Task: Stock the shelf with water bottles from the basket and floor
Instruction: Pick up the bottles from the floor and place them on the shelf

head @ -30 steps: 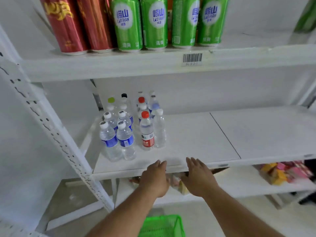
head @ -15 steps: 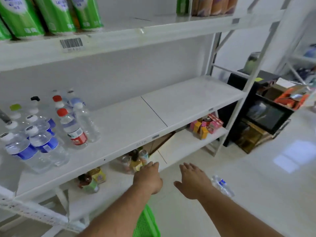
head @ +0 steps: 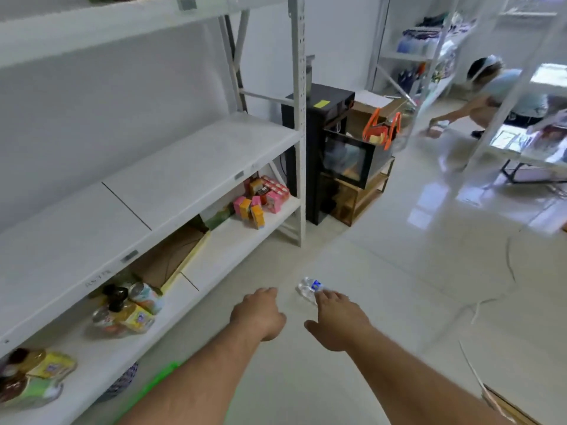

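On the floor at one o'clock of the open, empty right hand [head: 336,322], a clear blue-labelled water bottle [head: 308,288] is seen lying; the left hand [head: 259,315] is loosely curled, empty.

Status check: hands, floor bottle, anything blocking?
Left hand open, empty. Right hand open, stretched toward clear plastic water bottle with blue label lying on the floor; no grip yet. Nothing between.

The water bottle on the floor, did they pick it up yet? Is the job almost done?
Not yet. The water bottle lies on its side on the floor. The right hand reaches toward it with straight fingers; whether they touch it is unclear. The left hand holds nothing. The middle shelf in view has bare space. The green basket barely shows, so what's left inside is unknown.
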Action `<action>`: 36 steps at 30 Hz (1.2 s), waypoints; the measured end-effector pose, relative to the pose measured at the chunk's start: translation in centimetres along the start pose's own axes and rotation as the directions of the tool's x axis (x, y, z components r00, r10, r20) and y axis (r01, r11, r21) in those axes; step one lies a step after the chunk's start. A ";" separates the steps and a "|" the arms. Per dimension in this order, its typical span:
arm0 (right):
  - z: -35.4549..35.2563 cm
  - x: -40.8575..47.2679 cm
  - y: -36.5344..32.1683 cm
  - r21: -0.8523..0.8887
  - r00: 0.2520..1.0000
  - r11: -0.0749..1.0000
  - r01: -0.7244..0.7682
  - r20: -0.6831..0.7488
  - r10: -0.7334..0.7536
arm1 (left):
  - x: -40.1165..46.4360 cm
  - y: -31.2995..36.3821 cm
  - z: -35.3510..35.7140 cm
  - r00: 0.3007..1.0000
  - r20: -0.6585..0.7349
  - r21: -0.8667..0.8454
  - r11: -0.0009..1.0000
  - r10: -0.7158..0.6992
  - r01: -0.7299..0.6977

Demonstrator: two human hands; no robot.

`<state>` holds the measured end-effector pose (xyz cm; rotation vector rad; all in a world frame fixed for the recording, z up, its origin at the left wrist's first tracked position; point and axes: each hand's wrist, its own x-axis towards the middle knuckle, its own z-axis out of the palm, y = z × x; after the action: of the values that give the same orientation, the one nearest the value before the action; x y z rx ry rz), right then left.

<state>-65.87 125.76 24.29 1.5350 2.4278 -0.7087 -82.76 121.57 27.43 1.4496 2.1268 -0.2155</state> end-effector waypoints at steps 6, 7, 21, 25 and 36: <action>-2.0 1.3 6.8 0.023 0.997 0.997 -0.078 0.022 0.077 | 3.2 5.7 0.3 0.999 0.033 0.032 0.999 0.036 -0.037; -2.3 1.9 7.5 0.028 0.996 0.996 -0.084 0.024 0.083 | 4.0 6.2 0.1 0.999 0.036 0.033 0.999 0.037 -0.038; -9.9 17.3 11.3 -0.139 0.992 0.989 -0.051 0.108 0.066 | 20.6 7.2 -2.7 0.997 0.060 -0.172 0.983 -0.050 0.060; -11.8 21.4 11.0 -0.155 0.994 0.988 0.006 0.113 0.012 | 24.1 8.0 -4.4 0.997 0.056 -0.178 0.982 -0.059 0.068; -14.7 33.4 14.7 -0.197 0.951 0.956 0.217 0.265 -0.161 | 31.2 10.9 -6.0 0.960 0.080 -0.280 0.918 -0.269 0.281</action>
<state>-66.41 164.78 19.55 1.0712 2.3903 -0.5928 -83.36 153.80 18.01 0.9703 2.2162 -0.0324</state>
